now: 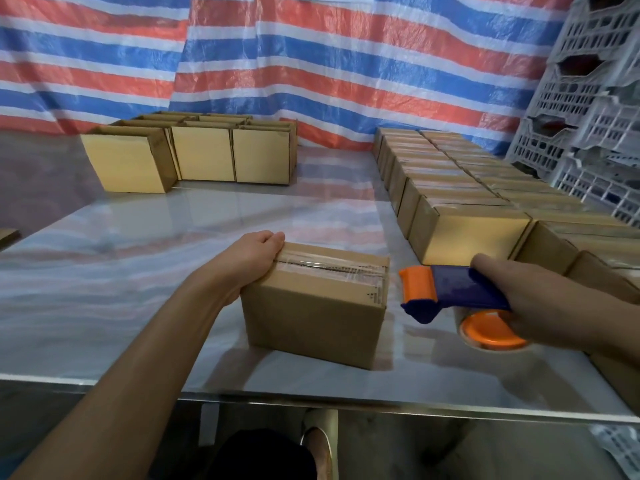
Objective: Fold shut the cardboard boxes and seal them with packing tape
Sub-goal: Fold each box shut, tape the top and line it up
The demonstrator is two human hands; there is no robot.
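A cardboard box is seen near the front edge of the desk, its flaps folded down and a strip of clear packing tape laid along the top seam. The box's left end is held by the left hand, the fingers of its grip curled over the far top corner. A blue-and-orange tape dispenser is clasped by the closed grip of the right hand and held just beside the box's right end, apart from it. Whether tape runs from the strip to the dispenser cannot be told.

The sealing of this box is judged to be at its close. For the next move, the tape ends would likely need to be pressed down over the box's sides. The box could then be set among the taped boxes ranged along the right of the desk. One of the open boxes at the far left, well apart, could afterwards be drawn in and its flaps folded.
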